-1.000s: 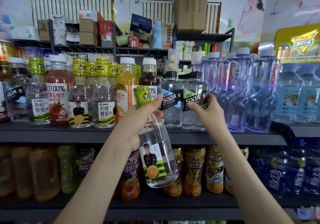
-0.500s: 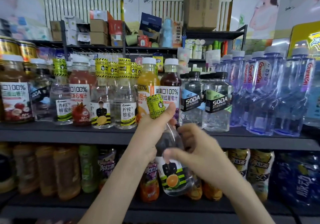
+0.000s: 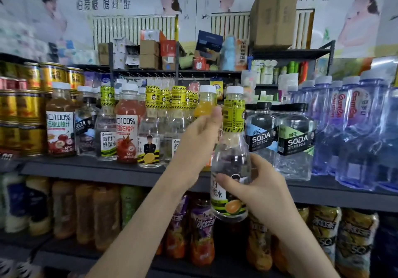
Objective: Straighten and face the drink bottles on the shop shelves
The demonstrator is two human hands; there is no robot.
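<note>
Head view: the clear honey-water bottle with the yellow hazard-striped neck band now stands upright in the air, where a second ago it hung tilted from one hand. It is raised in front of the shelf edge, just left of the SODA bottles and not yet set down. The left hand grips it at the neck band, fingers curled round. The right hand, which was resting on a SODA bottle a second ago, has come across and now wraps the lower body, thumb lying over the label. The label looks partly turned, its orange picture facing near and slightly left. With two hands on it, the bottle seems ready to be rotated to face front and returned beside its matching yellow-banded bottles, further left on the same shelf.
</note>
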